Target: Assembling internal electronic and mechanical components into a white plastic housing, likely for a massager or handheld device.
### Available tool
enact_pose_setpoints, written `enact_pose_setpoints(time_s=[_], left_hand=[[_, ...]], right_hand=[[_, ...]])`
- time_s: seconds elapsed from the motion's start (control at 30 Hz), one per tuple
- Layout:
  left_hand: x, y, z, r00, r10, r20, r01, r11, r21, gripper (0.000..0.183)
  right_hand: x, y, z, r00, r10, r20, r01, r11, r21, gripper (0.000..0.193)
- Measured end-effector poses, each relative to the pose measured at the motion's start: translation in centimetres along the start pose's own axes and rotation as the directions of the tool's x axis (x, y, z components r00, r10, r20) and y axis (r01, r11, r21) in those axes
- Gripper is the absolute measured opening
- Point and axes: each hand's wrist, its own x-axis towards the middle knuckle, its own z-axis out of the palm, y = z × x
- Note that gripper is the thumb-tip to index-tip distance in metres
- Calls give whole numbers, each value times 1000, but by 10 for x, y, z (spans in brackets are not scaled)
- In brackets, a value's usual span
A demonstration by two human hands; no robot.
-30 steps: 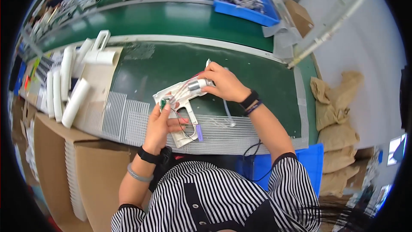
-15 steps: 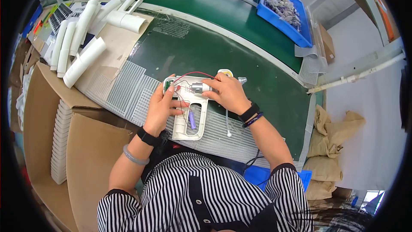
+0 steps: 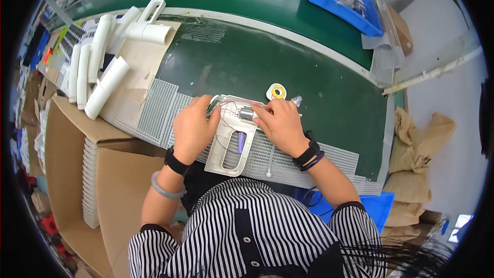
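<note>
A white plastic handheld-appliance housing with a looped handle lies open before me, its inside facing up. My left hand is closed at its left end, thumb and fingers pinching a small circuit board, partly hidden by the fingers. My right hand grips a silver motor by its white end, over the housing's right part. Thin red and dark wires run between board and motor. A purple cylindrical battery shows through the handle opening. Beyond the right hand sits a round white part with a yellow ring.
White tubes lie on cardboard at the left. A carton with stacked white pieces stands nearer. A clear nozzle-like piece and thin white rod are by my right hand. A blue bin of parts is far right.
My left fingers have closed in around the board, where they were spread over the housing before. The right hand still holds the motor. The view has shifted slightly.
</note>
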Motion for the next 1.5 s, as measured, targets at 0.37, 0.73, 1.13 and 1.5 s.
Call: enact_pose_setpoints(time_s=[0.37,0.73,1.13,1.5], left_hand=[[21,4,-31,956,-70,283,13,980,197,33],[-10,4,31,979,-163,-120,175,981,90,30],[-10,10,19,985,-142,-99,156,975,161,29],[-13,9,36,984,-93,-152,121,975,184,39]], right_hand=[[-13,-2,14,983,61,-171,-56,998,35,31],[-14,-6,13,979,60,-195,-55,998,28,29],[-14,-6,14,979,101,-179,-93,994,54,31],[-16,-7,14,978,87,-187,-84,996,23,30]])
